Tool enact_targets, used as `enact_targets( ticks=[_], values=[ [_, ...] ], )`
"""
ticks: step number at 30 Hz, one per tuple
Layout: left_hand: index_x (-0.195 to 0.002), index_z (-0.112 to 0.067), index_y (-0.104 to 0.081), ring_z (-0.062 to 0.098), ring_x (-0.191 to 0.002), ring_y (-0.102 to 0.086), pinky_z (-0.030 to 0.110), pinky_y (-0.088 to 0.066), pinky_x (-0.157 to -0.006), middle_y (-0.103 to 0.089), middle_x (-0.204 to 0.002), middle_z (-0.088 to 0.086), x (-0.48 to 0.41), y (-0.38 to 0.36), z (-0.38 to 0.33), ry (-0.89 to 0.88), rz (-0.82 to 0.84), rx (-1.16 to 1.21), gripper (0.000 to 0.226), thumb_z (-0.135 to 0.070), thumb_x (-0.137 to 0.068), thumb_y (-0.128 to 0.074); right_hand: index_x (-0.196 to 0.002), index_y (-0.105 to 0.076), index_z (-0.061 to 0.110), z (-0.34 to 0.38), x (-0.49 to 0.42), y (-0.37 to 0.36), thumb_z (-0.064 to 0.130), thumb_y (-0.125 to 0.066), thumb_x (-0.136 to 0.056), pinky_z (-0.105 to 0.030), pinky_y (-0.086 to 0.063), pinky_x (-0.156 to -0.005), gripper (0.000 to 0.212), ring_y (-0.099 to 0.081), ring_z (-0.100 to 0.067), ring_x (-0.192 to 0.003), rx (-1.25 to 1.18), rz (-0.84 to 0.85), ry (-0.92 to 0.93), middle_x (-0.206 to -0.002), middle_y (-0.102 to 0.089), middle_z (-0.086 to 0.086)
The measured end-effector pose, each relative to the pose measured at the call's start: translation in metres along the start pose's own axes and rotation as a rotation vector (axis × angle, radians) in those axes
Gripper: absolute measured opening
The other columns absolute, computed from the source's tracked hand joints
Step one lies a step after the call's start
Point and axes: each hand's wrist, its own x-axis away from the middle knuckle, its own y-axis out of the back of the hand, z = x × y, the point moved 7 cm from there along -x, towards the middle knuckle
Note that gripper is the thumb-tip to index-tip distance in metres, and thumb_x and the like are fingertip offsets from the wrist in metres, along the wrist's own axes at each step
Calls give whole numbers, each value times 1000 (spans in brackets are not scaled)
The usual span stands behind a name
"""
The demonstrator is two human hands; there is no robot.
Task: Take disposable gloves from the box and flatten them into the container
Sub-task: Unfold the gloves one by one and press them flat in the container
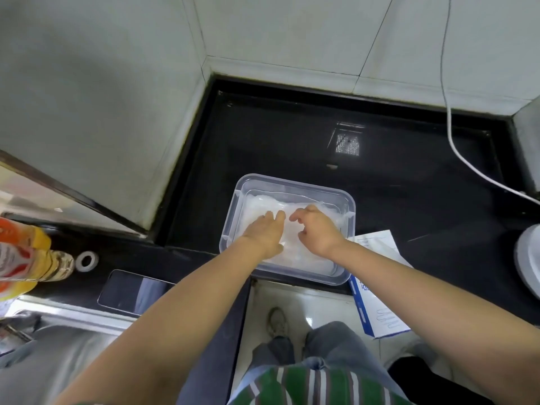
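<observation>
**Two hands at work in a box of gloves on a black tabletop**

A person leans over a clear, round-cornered plastic container [293, 182] that sits at the front edge of a glossy black tabletop [292, 135], set into a corner of pale grey wall tiles [87, 83]. Inside it lies a cloudy, crinkled layer of thin translucent disposable gloves [257, 204], covering the bottom.

The left grip [264, 232] is released, its fingers straight and laid flat on the gloves. The right grip [317, 229] is just beside it, fingers curled down with their tips on the film. Whether it pinches a glove cannot be told. Both bare forearms cross the container's near rim and hide part of the stack.

The blue-and-white cardboard glove box [377, 311] lies flat just to the right of the container, partly under the right forearm and jutting past the tabletop's edge.

To the left, well apart from the container, are a dark phone [131, 290] lying face up, a small white roll of tape [86, 260] and a bottle of yellow liquid with an orange label [26, 258]. A white cable [467, 165] runs down the wall and across the tabletop on the right, near a round white object [529, 258] cut off by the frame. Below, a shoe [277, 320] rests on a shiny pale floor [292, 299].
</observation>
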Motion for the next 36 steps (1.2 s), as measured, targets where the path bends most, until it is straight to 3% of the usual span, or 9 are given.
enact_targets(
  ticks=[9, 13, 21, 25, 27, 29, 32, 34, 36],
  values=[
    [-152, -27, -2, 31, -130, -38, 38, -46, -95, -21, -146, 12, -14, -13, 17, 143, 108, -237, 101, -38, -82, -74, -156, -3, 19, -20, -1, -23, 25, -67, -90, -34, -45, -104, 92, -44, -29, -132, 290, 333, -113, -158, -14, -13],
    [-152, -29, -2, 29, -132, -34, 34, -45, -93, -17, -146, 11, -18, -18, 22, 147, 104, -248, 108, -36, -76, -79, -155, 0, 17, -21, -1, -35, 16, -71, -84, -38, -42, -106, 100, -33, -33, -138, 342, 366, -129, -156, -11, -14],
    [-152, -28, 2, 28, -129, -37, 33, -45, -91, -18, -146, 12, -19, -24, 22, 149, 127, -220, 108, -33, -78, -77, -153, -2, 19, -25, -3, -42, 9, -69, -83, -38, -43, -99, 97, -35, -35, -132, 342, 330, -176, -151, -13, -13],
    [-153, -30, 8, 32, -134, -32, 35, -42, -98, -10, -151, 13, -14, -27, 21, 161, 168, -188, 104, -21, -84, -69, -156, 6, 15, -20, 1, -34, 14, -65, -89, -35, -48, -98, 98, -47, -30, -127, 246, 463, -181, -160, -6, -14],
    [-154, -29, 4, 35, -138, -28, 38, -39, -104, -6, -156, 13, -11, -21, 22, 180, 175, -132, 94, -18, -89, -62, -157, -8, 13, -15, 4, -19, 25, -63, -93, -33, -47, -99, 85, -50, -27, -125, 213, 463, -132, -159, -17, -12],
    [-154, -23, -14, 34, -132, -39, 38, -41, -102, -21, -154, 13, -8, -8, 16, 196, 113, -94, 71, -22, -95, -54, -149, -36, 14, -9, 7, 6, 28, -60, -95, -32, -45, -102, 61, -51, -26, -124, 84, 336, -68, -146, -41, -8],
    [-142, -17, -42, 28, -113, -56, 34, -48, -89, -49, -135, 9, 0, 23, -5, 226, -128, -57, 42, -21, -100, -44, -115, -66, 12, -5, 18, 46, 17, -60, -96, -31, -58, -75, 21, -66, -19, -78, -396, 154, -45, -100, -65, -6],
    [-134, -17, -51, 25, -105, -61, 31, -51, -86, -57, -128, 7, 7, 39, -26, 227, -303, 57, 35, -20, -99, -45, -93, -69, 10, -17, 30, 75, 16, -60, -95, -29, -57, -60, 11, -61, -15, -61, -507, -13, -51, -80, -67, -8],
    [-126, -18, -57, 21, -97, -64, 26, -52, -81, -62, -121, 5, 14, 51, -49, 207, -431, 178, 29, -23, -99, -50, -85, -67, 7, -38, 40, 97, 25, -64, -93, -36, -56, -65, 20, -59, -17, -65, -447, -170, -74, -77, -67, -10]
  ],
)
